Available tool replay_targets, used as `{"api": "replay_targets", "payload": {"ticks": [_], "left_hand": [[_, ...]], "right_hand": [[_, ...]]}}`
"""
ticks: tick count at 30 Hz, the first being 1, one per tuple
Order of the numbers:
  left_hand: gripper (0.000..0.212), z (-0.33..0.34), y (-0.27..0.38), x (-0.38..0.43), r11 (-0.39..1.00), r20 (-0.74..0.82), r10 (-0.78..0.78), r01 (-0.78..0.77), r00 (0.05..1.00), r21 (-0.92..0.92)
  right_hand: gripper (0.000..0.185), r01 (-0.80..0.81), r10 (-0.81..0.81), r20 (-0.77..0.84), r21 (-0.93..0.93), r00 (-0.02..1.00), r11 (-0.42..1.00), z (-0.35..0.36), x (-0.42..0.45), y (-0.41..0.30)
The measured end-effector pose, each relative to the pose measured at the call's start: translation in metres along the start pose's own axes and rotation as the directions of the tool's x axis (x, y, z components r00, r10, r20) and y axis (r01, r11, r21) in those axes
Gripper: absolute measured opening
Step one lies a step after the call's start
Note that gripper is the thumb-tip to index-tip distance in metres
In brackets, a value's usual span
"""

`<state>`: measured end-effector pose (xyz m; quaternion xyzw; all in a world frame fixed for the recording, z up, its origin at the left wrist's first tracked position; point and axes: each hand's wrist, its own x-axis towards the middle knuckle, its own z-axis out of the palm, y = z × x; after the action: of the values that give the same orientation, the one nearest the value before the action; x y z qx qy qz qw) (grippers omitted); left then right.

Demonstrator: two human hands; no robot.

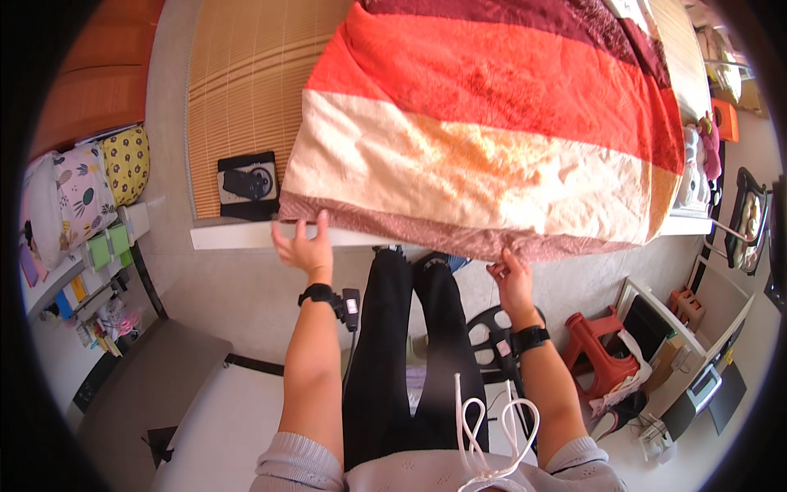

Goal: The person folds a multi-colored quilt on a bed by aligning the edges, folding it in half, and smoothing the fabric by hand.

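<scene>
A striped quilt (492, 154) in cream, orange-red and maroon lies spread over the bed in front of me, with a dusty-pink patterned hem (424, 232) along its near edge. My left hand (307, 249) is at the quilt's near left corner, over the white bed frame (230, 235). Its fingers are spread, and the fingertips reach the hem. Farther right, my right hand (515, 280) pinches the hem between thumb and fingers where it hangs past the frame. Sunlight brightens the cream band, and shallow wrinkles run across it.
On the bamboo mat (246, 92) lies a dark flat case with a round device (249, 183). Pillows (86, 190) and a shelf of small items are at left. A red plastic stool (599, 350) stands at right. Plush toys (695, 169) line the bed's right side.
</scene>
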<state>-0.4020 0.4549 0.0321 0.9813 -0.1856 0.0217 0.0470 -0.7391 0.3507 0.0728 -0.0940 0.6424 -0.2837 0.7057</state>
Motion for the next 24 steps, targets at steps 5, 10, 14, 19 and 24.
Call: {"api": "replay_targets", "payload": {"ticks": [5, 10, 14, 19, 24], "left_hand": [[0.040, 0.009, -0.025, 0.031, 0.998, 0.042, 0.029, -0.027, 0.999, -0.054], [0.035, 0.021, -0.035, 0.057, 0.909, 0.145, 0.133, -0.063, 0.980, -0.413], [0.032, 0.017, -0.028, 0.072, 0.673, 0.332, 0.027, 0.229, 0.943, -0.703], [0.020, -0.068, 0.001, 0.101, 0.450, 0.342, 0.020, 0.297, 0.939, -0.842], [0.012, -0.144, -0.034, 0.082, 0.777, 0.141, 0.340, -0.193, 0.930, -0.598]], "right_hand": [[0.013, 0.016, -0.009, -0.077, 0.101, 0.997, 0.995, 0.020, -0.008, 0.002], [0.024, -0.027, 0.003, 0.058, 0.408, 0.998, 0.913, 0.016, 0.002, 0.009], [0.026, -0.022, -0.012, 0.070, 0.471, 0.997, 0.882, 0.013, 0.005, 0.012], [0.024, 0.117, -0.174, 0.100, 0.424, 0.980, 0.898, 0.043, -0.020, -0.014], [0.028, 0.090, -0.111, 0.068, 0.261, 0.991, 0.961, -0.008, -0.023, 0.002]]}}
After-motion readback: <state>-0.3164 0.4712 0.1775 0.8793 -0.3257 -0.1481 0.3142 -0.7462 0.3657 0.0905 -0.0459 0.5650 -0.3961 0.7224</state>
